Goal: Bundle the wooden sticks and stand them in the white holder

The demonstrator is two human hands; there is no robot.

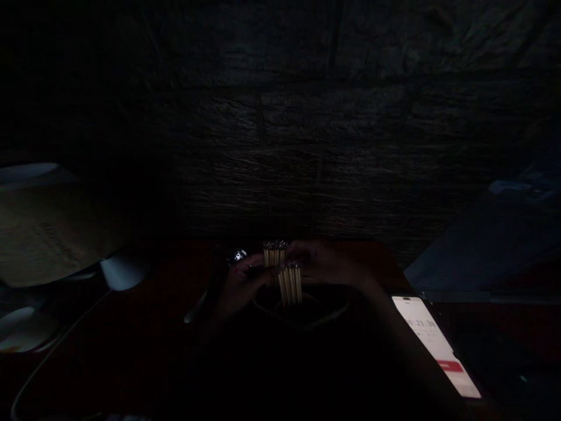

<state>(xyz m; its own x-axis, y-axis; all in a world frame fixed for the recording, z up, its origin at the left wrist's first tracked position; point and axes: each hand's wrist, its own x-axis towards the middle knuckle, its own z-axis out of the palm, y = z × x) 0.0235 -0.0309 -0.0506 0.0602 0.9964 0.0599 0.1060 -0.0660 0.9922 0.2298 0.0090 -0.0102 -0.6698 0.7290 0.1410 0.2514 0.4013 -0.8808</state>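
The scene is very dark. Two rows of slim pale sticks with dark, glinting tops are held upright between my hands: a rear stick bundle (274, 256) and a front stick bundle (291, 286). My left hand (245, 283) closes on them from the left, thumb toward the front. From the right, my right hand (326, 263) curls its fingers against the same sticks; shadow hides its fingertips. Just beneath lies a dark round dish, its pale rim (331, 319) faintly showing. Exactly which hand bears each bundle is hard to make out.
A lit phone (432, 342) showing a timer lies at the right. Behind my left hand sits a shiny perforated lid (237, 255); a spoon-like handle (195, 310) lies nearer. A lampshade-like form (39, 234) and cord (56, 339) occupy the left. A stone wall (280, 128) rises behind.
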